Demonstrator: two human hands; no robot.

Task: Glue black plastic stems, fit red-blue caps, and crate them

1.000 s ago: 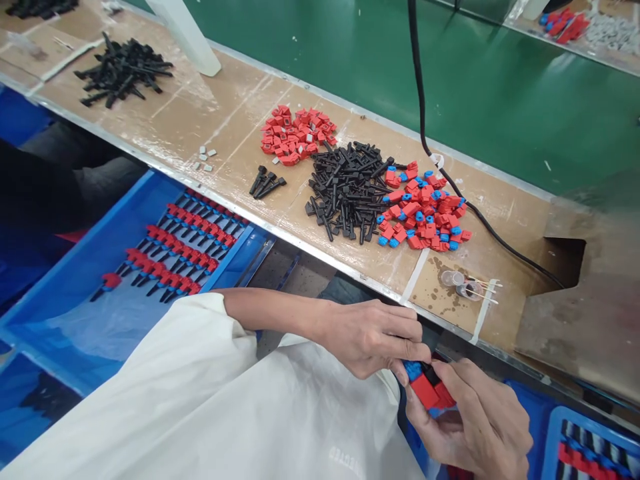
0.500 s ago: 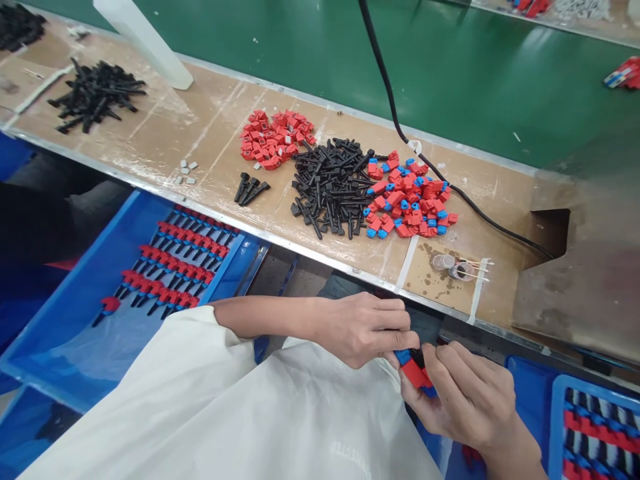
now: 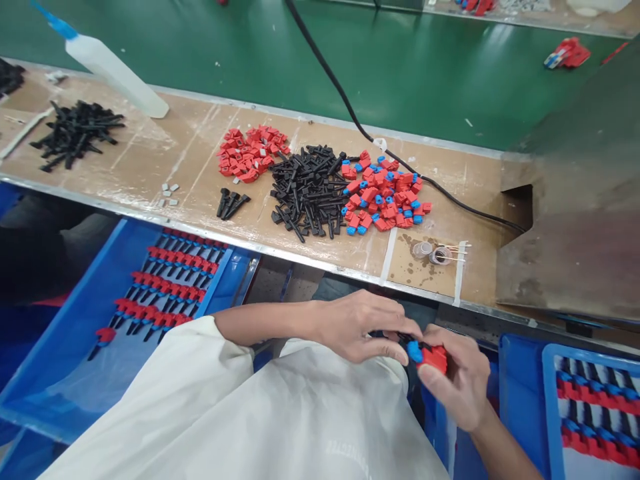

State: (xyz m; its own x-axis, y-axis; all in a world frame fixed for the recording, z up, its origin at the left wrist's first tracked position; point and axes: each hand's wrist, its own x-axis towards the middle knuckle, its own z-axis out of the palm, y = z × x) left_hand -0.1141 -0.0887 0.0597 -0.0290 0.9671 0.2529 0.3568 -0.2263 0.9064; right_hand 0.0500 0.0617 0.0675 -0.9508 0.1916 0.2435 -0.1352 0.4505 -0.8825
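Observation:
Close in front of my body, both hands are on one small red-and-blue plastic part (image 3: 434, 359) with black showing at its left end and top. My right hand (image 3: 460, 377) grips the red body between thumb and fingers. My left hand (image 3: 367, 328) comes in from the left, its thumb and fingers around the blue and black end; the fingers partly hide that end. On the bench ahead lie a pile of red-and-blue parts (image 3: 387, 197), a pile of black stems (image 3: 310, 190) and a pile of red pieces (image 3: 250, 155).
A blue tray (image 3: 37, 353) with rows of assembled parts stands at left, another blue tray (image 3: 550, 400) at right. Small cups (image 3: 440, 256) with cotton swabs sit near the bench edge. A black cable (image 3: 340, 87) crosses the bench; a white bottle (image 3: 117, 77) leans at left.
The part has turned in my hands, its red body now to the right in my right hand and the blue end facing left. My view has shifted to the right.

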